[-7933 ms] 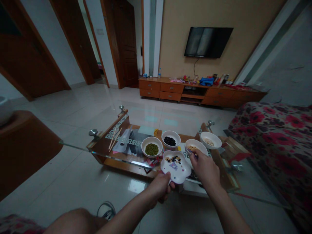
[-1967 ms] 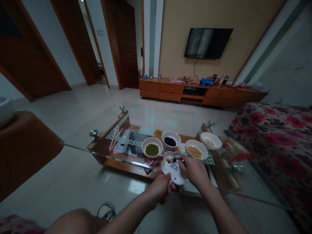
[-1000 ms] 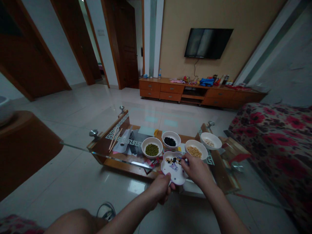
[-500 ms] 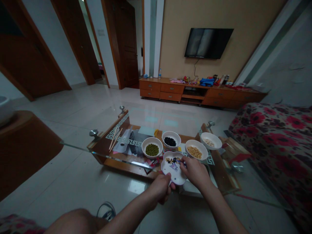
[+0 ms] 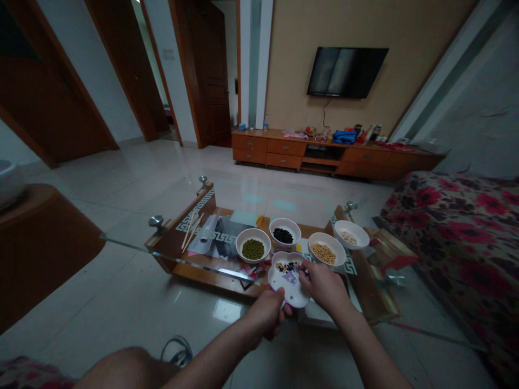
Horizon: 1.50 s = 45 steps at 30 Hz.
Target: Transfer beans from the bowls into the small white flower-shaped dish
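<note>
My left hand grips the near edge of a white scalloped plate with a purple cartoon print, thumb on top. Mixed black and yellowish beans lie on the plate's far part. My right hand is closed around a thin, dark tool, its tip among those beans; its exact kind is too small to tell. Beyond the plate stand a bowl of green mung beans, a bowl of black beans, a bowl of yellow soybeans and a bowl of pale pieces.
The bowls stand on a glass-topped coffee table with a sharp front edge. Chopsticks lie at its left. A floral-covered sofa is at the right. Farther back are a low cabinet and a wall television.
Hardly anything differs. My left hand and the plate stay in place, and the tool in my right hand has shifted very slightly over the beans.
</note>
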Motion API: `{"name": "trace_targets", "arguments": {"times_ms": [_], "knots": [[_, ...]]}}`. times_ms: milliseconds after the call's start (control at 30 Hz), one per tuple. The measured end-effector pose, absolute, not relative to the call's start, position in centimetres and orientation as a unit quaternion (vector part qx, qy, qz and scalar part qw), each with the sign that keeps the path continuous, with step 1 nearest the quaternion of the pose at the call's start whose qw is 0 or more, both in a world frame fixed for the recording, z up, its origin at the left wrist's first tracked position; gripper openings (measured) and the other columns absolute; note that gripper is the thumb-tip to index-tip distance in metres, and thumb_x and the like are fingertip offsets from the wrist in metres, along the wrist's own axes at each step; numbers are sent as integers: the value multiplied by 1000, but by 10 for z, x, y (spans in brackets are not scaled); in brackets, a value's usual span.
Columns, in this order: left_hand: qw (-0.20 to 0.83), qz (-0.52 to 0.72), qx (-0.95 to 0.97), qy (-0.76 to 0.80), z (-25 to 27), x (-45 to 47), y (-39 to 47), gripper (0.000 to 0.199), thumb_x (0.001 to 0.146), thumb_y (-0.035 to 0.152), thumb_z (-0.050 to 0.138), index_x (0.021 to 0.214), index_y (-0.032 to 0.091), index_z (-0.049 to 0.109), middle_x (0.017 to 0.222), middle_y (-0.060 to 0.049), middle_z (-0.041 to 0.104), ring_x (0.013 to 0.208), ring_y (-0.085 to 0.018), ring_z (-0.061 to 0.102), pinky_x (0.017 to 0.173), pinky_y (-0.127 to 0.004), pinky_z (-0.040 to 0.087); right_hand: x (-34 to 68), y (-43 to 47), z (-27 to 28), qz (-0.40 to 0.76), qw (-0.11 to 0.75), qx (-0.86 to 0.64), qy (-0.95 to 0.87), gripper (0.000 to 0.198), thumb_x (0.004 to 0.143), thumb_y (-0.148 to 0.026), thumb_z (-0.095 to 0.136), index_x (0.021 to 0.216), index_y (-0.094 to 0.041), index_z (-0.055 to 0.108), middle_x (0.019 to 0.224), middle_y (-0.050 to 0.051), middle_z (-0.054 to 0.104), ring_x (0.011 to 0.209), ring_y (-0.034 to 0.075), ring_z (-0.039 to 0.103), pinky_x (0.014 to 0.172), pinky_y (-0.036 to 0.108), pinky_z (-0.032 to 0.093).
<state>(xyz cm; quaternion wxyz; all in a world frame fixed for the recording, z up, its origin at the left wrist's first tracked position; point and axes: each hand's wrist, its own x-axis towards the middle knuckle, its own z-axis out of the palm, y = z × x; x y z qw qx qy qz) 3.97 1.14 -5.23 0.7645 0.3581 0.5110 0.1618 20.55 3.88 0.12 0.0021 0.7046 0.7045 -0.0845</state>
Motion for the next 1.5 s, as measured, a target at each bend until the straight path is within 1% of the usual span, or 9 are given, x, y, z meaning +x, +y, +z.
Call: {"name": "trace_targets", "arguments": {"times_ms": [167,333,533,700,833,1067,1267,1367,1500], "knots": [[761,167,369,507,-59,40,13,54,91,62,23,72,20,50,42,9,32,26,-6,22,36,-19,15,205,39,2,-83,3,705,704,27,89,-34,43,102,-23,64,92,7,70,88,21,65,63,25,36],[761,170,372,503,-56,39,12,56,91,64,22,71,20,49,41,9,32,26,-6,21,35,-19,15,204,38,5,-85,-21,699,710,26,89,-34,43,101,-24,64,91,5,70,86,19,65,64,24,36],[763,166,364,507,-52,39,12,55,92,62,22,72,19,50,42,10,31,26,-6,21,36,-18,14,200,38,6,-67,-99,677,726,27,92,-34,39,103,-25,63,93,3,71,85,17,65,66,24,37],[766,174,365,499,-58,40,13,51,95,53,20,70,19,50,40,8,32,25,-7,20,35,-19,14,192,48,6,-20,-171,691,702,29,93,-36,39,102,-24,64,90,4,72,82,18,65,65,25,36],[765,174,367,500,-60,40,12,49,96,48,19,70,19,50,40,8,33,25,-7,21,34,-19,14,183,58,7,3,-206,718,665,33,94,-38,37,108,-24,63,92,5,71,82,18,65,65,26,36],[758,168,372,508,-60,40,13,51,93,56,22,71,19,50,41,8,33,25,-7,23,36,-19,16,186,60,8,-3,-165,764,624,30,94,-37,38,109,-24,62,93,6,71,80,17,64,62,25,35],[764,166,369,502,-51,38,12,50,95,50,20,70,19,51,42,8,33,26,-7,22,35,-19,14,198,49,10,-8,-146,763,630,27,92,-37,43,104,-24,63,89,6,71,79,18,64,61,25,35],[762,162,365,509,-47,39,11,49,95,48,19,69,19,50,42,8,32,26,-7,22,35,-19,13,202,44,10,-45,-114,739,663,26,90,-36,44,101,-23,64,86,6,71,78,18,65,63,25,36],[761,160,362,514,-46,39,12,49,95,48,19,69,19,49,42,8,31,26,-7,22,36,-19,13,204,39,6,-85,-69,700,706,26,89,-36,45,102,-24,64,90,5,70,84,18,65,65,24,37]]}}
